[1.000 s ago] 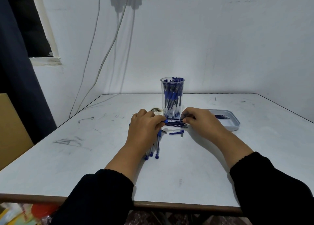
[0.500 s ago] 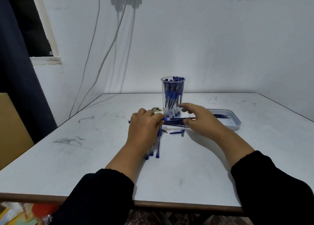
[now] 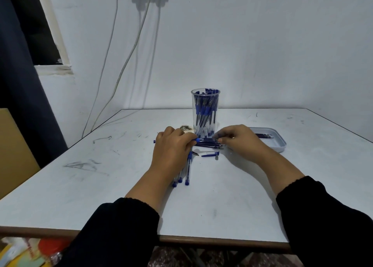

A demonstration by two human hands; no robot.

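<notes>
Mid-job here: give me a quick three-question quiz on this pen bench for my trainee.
1. True or false: the clear cup of pens lies tipped over on its side.
2. Multiple choice: the grey tray sits A) beside the left hand, B) beside the right hand, C) inside the cup.
3. Short answer: what do both hands hold between them?

Key: 1 false, it stands upright. 2 B. 3 a blue-tipped pen, gripped by the left hand and pinched by the right.
</notes>
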